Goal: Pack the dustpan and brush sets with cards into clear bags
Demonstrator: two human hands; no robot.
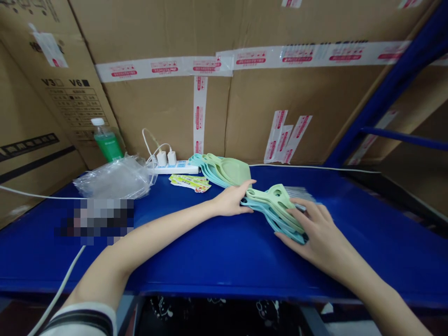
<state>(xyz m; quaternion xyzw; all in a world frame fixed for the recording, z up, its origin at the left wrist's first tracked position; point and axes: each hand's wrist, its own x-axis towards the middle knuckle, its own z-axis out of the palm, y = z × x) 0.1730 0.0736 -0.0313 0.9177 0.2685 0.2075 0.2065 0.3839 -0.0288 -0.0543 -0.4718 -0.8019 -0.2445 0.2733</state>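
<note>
A stack of flat green and light-blue plastic pieces with handle holes [276, 207] lies on the blue table [217, 252]. My left hand [233, 200] pinches the stack's left end, thumb on top. My right hand [315, 228] rests on its right part, fingers curved round the edge. A second fanned stack of the same green and blue pieces [220, 169] lies just behind, by the cardboard wall. A thin pile of clear packets [301, 192] shows under the held stack's far side.
A heap of clear plastic bags [114, 179], a green bottle [107, 140], a white power strip with two chargers [168, 164] and yellow labels [191, 183] sit at the back left. Taped cardboard boxes [245, 93] wall the back. A blue shelf post [385, 88] rises right.
</note>
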